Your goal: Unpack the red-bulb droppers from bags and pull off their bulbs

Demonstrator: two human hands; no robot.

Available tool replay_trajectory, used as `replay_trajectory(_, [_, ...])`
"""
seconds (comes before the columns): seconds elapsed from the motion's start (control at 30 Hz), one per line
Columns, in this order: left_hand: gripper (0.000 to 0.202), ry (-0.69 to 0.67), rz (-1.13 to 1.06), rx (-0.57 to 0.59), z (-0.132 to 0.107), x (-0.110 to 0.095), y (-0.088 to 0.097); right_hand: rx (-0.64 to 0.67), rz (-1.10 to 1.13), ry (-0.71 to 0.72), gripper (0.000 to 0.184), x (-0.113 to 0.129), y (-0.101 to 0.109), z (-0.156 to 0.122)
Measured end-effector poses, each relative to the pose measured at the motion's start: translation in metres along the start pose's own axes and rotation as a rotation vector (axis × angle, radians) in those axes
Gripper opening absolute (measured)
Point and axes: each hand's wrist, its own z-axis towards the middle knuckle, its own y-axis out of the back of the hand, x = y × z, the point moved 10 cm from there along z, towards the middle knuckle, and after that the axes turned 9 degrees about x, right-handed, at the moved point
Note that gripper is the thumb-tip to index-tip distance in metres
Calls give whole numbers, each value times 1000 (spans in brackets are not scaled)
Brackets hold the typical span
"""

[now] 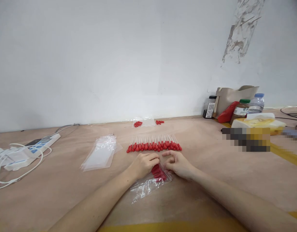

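My left hand [145, 163] and my right hand [176, 163] rest on the table side by side, both with fingers curled. Between them they pinch the top end of a clear plastic bag [148, 185] that lies flat toward me and holds several red-bulbed droppers [158, 173]. Just beyond my fingers a row of several glass droppers with red bulbs [154, 144] lies across the table. A stack of empty clear bags [101, 153] sits to the left of the row.
A few loose red bulbs and a clear bag [148, 122] lie by the wall. White power strip and cables [20, 154] are at far left. A tissue box [258, 124], bottles, a jar [240, 110] and a beige bag [233, 96] stand at right.
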Motion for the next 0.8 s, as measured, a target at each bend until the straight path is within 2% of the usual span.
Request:
replay_trajectory(0.23, [24,-10,20,-12,2,-1,5,-87,-19,9,32,-6,10,3])
replay_trajectory(0.37, [21,-8,14,-25,3,-1,6,44,-10,-92,20,-10,-4,1])
replay_trajectory(0.5, [18,-14,-6,15,5,-4,3,169,-104,-79,29,-5,-16,-2])
replay_trajectory(0.67, [15,-61,28,85,11,-8,2,154,-72,-74,23,-6,-16,-1])
replay_trajectory(0.8, [21,-141,68,116,13,-14,0,141,-105,-57,21,-5,-16,0])
